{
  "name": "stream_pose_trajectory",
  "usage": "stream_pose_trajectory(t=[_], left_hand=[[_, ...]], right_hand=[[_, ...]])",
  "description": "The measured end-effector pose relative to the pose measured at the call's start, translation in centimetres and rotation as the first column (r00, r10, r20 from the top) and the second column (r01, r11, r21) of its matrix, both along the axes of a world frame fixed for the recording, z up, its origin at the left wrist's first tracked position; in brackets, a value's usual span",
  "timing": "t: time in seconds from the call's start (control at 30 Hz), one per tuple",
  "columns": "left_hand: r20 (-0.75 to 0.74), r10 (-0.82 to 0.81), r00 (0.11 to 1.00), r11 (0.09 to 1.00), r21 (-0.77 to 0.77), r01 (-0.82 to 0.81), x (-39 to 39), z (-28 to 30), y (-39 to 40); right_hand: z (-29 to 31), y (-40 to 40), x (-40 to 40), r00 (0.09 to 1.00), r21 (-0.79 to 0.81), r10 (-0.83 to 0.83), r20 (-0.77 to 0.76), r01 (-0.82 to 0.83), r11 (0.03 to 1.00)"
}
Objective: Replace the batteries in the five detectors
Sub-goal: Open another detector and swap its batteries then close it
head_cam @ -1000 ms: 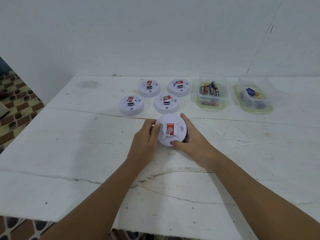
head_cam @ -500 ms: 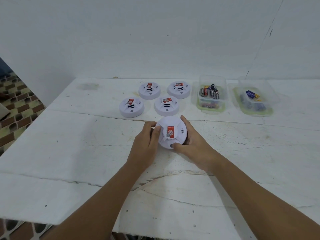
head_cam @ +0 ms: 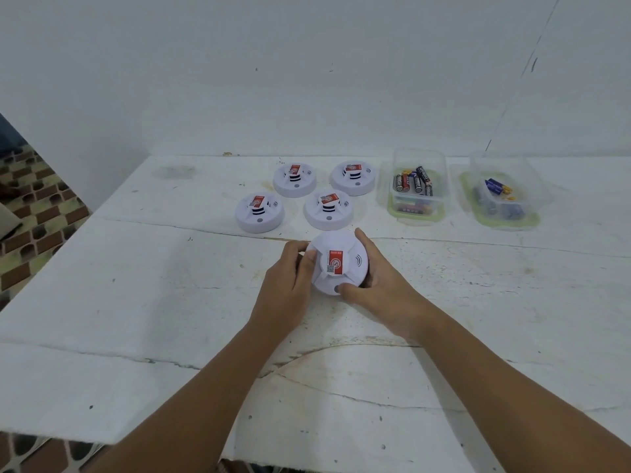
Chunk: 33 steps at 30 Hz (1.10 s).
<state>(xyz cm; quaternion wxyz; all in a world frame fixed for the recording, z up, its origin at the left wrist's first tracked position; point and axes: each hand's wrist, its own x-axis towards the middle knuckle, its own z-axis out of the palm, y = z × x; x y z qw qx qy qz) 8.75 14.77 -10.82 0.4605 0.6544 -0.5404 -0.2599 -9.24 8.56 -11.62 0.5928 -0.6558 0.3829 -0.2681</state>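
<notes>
Grip on the detector (head_cam: 338, 264) is kept by left hand (head_cam: 290, 285) and right hand (head_cam: 382, 291), fingers curled round it; little has shifted, so opening is judged pending.

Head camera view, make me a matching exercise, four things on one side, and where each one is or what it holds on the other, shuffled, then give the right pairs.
Things
1. detector with the red label
2. left tub
3. right tub
4. four other detectors

Places or states
A. lie in a cluster on the table, untouched
B. farthest right, holds blue batteries
C. held between the left hand and the right hand
D. just right of the detectors, holds black and red batteries

Pairs: 1-C, 2-D, 3-B, 4-A
</notes>
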Motion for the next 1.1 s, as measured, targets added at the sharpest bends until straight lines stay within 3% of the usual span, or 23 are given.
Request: stream_pose_trajectory(t=[1.1], left_hand=[[0.002,0.013,1.0,1.0,0.01,-0.013,-0.14,0.34,0.15]], right_hand=[[0.81,0.03,-0.18,0.998,0.016,0.036,0.053,-0.037,0.999]])
